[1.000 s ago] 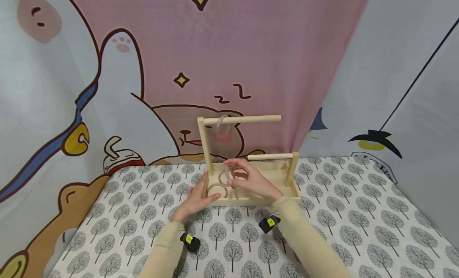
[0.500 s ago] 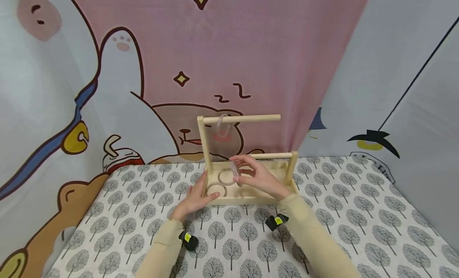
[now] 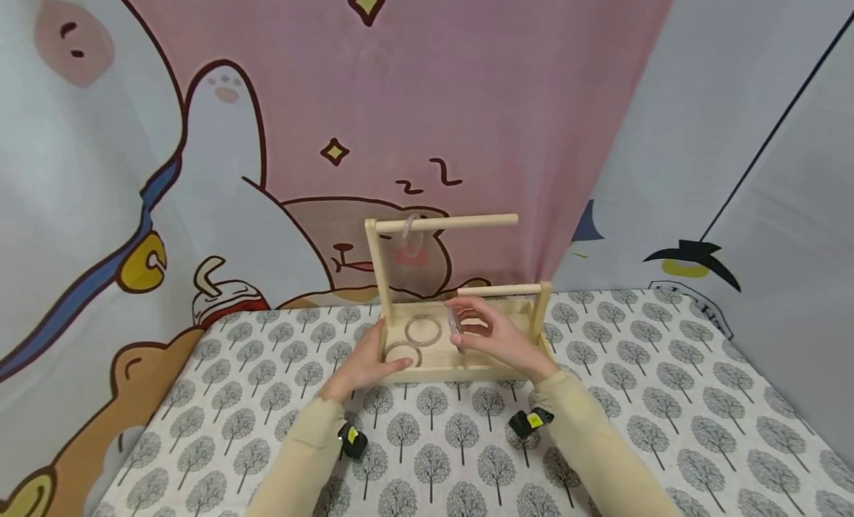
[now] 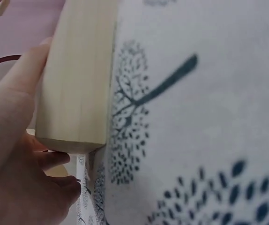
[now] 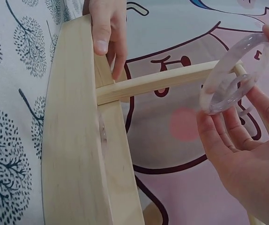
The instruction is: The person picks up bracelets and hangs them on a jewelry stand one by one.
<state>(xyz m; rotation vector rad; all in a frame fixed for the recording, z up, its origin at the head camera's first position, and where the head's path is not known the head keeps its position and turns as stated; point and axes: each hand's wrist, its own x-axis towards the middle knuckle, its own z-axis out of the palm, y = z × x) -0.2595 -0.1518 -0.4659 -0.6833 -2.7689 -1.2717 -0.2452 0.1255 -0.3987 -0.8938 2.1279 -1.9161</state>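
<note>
right hand: pinching translucent ring by its edges | left hand: clamped on end of wooden tray

In tray, 2 rings lie at L (one before other); 3rd ring hangs on upper bar, lower bar is R.

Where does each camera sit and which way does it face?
Head: on the head, facing forward and down at the wooden bangle stand; left hand, right hand and sleeves show.
Left wrist: worn there, facing the stand's wall; only the left hand shows.
Right wrist: worn there, facing the translucent bangle the right hand holds; both hands show.
Shared: head and right wrist show this bangle.
</note>
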